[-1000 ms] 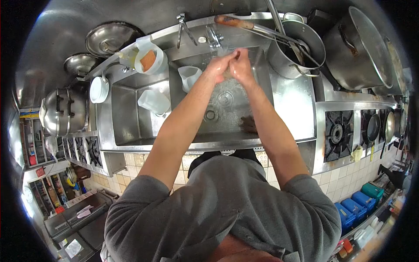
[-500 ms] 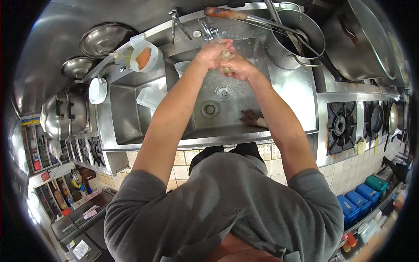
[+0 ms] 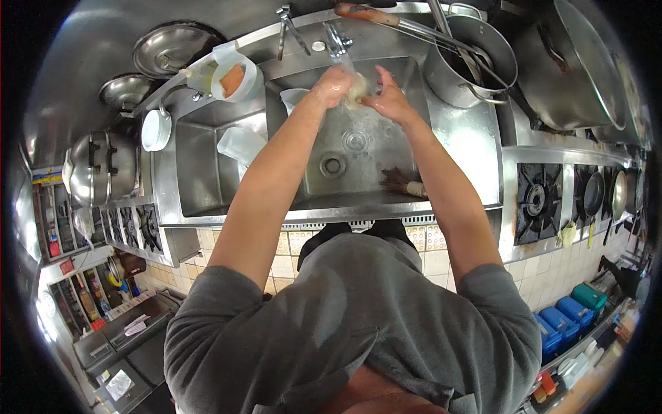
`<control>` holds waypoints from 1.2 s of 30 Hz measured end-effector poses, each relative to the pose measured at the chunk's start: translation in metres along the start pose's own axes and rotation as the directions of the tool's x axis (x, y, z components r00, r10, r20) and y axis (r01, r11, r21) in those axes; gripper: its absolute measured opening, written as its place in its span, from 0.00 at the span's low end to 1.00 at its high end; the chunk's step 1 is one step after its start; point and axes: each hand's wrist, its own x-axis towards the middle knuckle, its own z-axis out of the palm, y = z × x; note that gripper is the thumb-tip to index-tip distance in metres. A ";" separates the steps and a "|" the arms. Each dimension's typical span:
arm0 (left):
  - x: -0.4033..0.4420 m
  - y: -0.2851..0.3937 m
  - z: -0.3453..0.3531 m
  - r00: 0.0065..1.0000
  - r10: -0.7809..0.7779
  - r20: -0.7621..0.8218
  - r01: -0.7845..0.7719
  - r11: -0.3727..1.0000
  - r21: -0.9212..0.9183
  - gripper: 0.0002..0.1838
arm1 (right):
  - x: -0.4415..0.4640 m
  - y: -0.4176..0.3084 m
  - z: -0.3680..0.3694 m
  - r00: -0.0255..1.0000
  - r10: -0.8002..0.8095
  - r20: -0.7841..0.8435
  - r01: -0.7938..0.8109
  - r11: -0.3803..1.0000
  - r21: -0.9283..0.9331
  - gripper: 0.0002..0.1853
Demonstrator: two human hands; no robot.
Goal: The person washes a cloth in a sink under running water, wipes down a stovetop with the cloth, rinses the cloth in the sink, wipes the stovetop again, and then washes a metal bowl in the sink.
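In the right-hand basin of the steel sink (image 3: 317, 196), a pale, wet, crumpled-looking lump (image 3: 357, 90) is under running water from the tap (image 3: 336, 43). My left hand (image 3: 334, 85) has its fingers closed at the lump's left side. To the right, my right hand (image 3: 390, 100) is open, thumb and fingers spread apart, with the thumb close to the lump. Whether the thumb touches it I cannot tell. What the lump is made of does not show clearly.
A brush (image 3: 405, 185) lies in the basin's lower right. Left are a translucent plastic container (image 3: 241, 145) and a white jug (image 3: 249, 83) holding something orange. A steel pot (image 3: 441, 81) with long-handled tools stands right of the sink, near the gas burners (image 3: 536, 198).
My hands were pressed together around the pale lump; now the right hand has opened and moved off to the right. The lump shows more fully under the water beside my left hand.
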 end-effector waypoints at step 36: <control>-0.012 0.039 -0.011 0.958 0.048 0.282 -0.124 0.957 0.261 0.18 | 0.011 -0.031 -0.030 0.942 -0.162 0.295 0.244 0.932 -0.269 0.23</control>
